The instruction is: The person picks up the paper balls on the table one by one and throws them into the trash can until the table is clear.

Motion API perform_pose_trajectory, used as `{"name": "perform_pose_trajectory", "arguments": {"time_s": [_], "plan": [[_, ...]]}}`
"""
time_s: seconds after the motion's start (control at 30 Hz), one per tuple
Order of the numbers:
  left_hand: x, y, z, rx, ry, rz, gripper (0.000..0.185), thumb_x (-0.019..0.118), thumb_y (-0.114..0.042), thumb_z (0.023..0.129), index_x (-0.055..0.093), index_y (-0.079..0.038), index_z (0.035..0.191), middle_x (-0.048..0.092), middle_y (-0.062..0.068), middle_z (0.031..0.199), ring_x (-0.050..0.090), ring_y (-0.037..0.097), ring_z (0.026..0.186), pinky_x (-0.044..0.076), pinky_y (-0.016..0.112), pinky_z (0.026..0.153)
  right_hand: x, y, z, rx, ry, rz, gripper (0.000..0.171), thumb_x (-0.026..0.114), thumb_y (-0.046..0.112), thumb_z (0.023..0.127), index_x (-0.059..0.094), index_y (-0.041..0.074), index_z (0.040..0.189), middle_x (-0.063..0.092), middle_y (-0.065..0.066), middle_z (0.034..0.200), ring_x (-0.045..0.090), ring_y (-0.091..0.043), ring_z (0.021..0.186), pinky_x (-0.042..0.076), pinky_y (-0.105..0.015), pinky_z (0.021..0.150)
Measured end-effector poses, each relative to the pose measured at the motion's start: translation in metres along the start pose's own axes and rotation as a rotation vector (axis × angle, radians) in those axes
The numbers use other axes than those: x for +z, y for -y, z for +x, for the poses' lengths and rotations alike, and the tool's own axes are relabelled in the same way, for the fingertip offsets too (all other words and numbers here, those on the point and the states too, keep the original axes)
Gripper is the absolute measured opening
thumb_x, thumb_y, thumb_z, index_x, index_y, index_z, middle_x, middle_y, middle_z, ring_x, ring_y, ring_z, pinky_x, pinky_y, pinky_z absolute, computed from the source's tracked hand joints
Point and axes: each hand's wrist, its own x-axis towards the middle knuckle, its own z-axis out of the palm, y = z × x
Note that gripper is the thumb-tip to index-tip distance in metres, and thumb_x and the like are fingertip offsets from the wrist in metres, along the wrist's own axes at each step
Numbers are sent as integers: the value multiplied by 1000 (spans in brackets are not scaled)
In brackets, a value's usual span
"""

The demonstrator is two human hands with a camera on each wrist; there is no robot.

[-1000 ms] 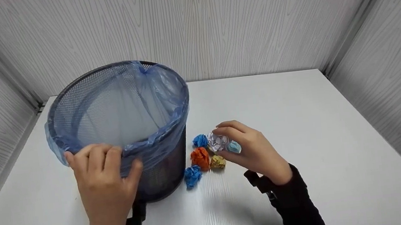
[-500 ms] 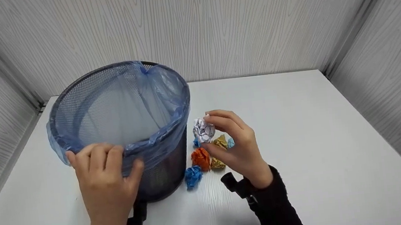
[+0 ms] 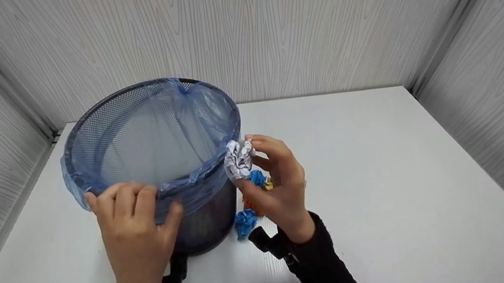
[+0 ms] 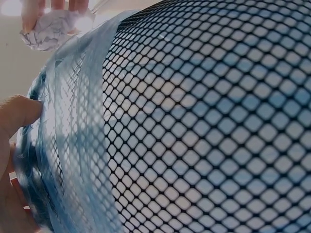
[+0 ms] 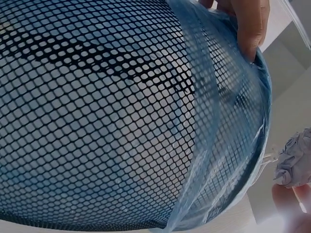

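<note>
My left hand [image 3: 135,236] grips the near rim of a black mesh wastebasket [image 3: 207,226], fingers over the edge and thumb on the outside. A translucent blue bin bag [image 3: 209,113] lines the basket and folds over its rim. Between the thumb and fingers of my right hand [image 3: 282,183] is a white crumpled paper ball [image 3: 238,159], raised beside the basket's right rim. The left wrist view shows the same paper ball [image 4: 51,31] past the bag's edge. In the right wrist view, the mesh wall [image 5: 97,121] fills most of the frame.
Right of the basket lie more crumpled paper balls: a blue one [image 3: 245,223] in front, an orange one [image 3: 250,205], another blue one [image 3: 257,178] and a yellow one [image 3: 268,184], partly behind my right hand. A white wood-grain wall [image 3: 315,31] stands behind the white table [image 3: 376,161].
My right hand has lifted the white paper ball from among the others and carried it up and left to the basket's rim. The left hand has stayed on the rim.
</note>
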Motion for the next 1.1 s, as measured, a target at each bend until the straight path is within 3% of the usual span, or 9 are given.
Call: {"name": "perform_pose_trajectory", "arguments": {"time_s": [0.17, 0.43, 0.8, 1.1], "plan": [[-2, 0, -1, -7, -7, -1, 33, 47, -30, 67, 50, 3, 68, 46, 14, 70, 38, 31, 76, 8, 49, 85, 7, -10, -2, -13, 13, 33, 43, 56, 1, 66, 40, 5, 107, 41, -21, 100, 43, -30, 90, 40, -37, 66], [-1, -2, 0, -6, 11, 4, 30, 48, -27, 64, 50, 3, 67, 46, 13, 69, 38, 31, 76, 8, 49, 85, 14, 3, 25, -63, 121, -85, 34, 57, 0, 64, 41, -11, 91, 44, -23, 95, 46, -23, 89, 40, -31, 67], [0, -1, 0, 6, 12, -3, 33, 47, -30, 67, 50, 3, 67, 45, 13, 69, 38, 31, 76, 9, 50, 85, 17, -20, 27, -4, 341, -231, 40, 56, 13, 68, 43, -4, 102, 43, -10, 102, 41, -12, 93, 36, -22, 71], [1, -1, 0, 8, -1, -13, 33, 48, -30, 66, 50, 3, 67, 45, 14, 69, 38, 31, 76, 9, 50, 84, 18, -18, 30, 41, 390, -304, 38, 56, 18, 69, 44, 0, 100, 45, -7, 101, 39, -8, 96, 34, -21, 74]]}}
